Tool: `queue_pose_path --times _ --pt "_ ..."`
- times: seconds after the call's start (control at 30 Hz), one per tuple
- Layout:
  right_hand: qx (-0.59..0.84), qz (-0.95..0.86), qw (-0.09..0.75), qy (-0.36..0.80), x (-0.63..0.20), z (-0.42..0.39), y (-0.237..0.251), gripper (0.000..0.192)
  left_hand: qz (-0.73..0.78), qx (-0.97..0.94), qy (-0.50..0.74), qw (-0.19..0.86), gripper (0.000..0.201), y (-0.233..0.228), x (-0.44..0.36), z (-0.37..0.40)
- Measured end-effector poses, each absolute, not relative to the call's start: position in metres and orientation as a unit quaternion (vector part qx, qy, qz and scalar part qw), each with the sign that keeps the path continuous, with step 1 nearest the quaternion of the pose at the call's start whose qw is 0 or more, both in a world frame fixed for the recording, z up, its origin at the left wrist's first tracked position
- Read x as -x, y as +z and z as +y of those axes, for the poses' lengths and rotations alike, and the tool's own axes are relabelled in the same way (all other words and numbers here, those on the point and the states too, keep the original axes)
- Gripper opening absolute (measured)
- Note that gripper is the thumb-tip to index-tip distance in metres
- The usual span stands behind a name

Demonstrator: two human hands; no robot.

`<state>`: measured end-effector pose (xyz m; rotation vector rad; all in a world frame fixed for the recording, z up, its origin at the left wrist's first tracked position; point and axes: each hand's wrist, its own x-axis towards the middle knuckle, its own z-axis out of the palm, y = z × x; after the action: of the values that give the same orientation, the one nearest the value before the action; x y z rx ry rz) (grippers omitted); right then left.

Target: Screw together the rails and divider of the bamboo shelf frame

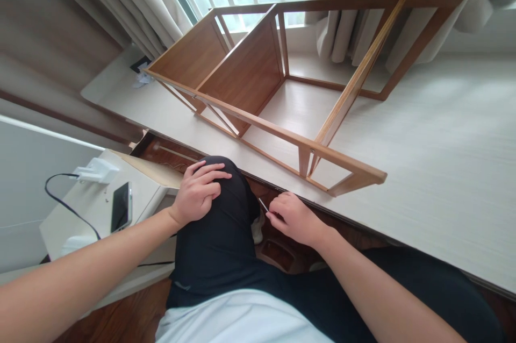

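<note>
Thin metal pin [263,205] pinched in the right hand [293,218], lower centre of frame.
Left hand [197,194] rests flat and empty on a raised knee [220,181]. Wooden shelf frame [282,90] lies above. The pin could slip and drop to the floor. No readable writing.

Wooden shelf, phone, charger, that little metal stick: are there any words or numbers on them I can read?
No readable text anywhere.
Wooden shelf frame: bare wood, no label.
Phone: dark screen, nothing showing.
White charger: no markings visible.
Thin metal tool in the right hand: too small to tell.
</note>
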<state>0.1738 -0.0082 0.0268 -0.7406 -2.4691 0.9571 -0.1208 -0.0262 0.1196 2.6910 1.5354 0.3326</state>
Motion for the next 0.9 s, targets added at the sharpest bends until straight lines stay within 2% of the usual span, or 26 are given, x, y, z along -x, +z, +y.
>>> queue_pose_path --times 0.2,0.67,0.9 --pt "0.282 -0.876 0.230 0.317 -0.174 -0.014 0.031 0.027 0.488 -0.865 0.119 0.010 0.029 0.117 0.122 -0.029" --pt "0.386 -0.856 0.169 0.299 -0.167 -0.014 0.045 0.025 0.474 -0.866 0.160 0.018 0.029 0.115 0.131 -0.033" --pt "0.442 -0.839 0.188 0.255 -0.160 -0.032 0.050 0.022 0.470 -0.864 0.177 0.025 0.028 0.115 0.137 -0.035"
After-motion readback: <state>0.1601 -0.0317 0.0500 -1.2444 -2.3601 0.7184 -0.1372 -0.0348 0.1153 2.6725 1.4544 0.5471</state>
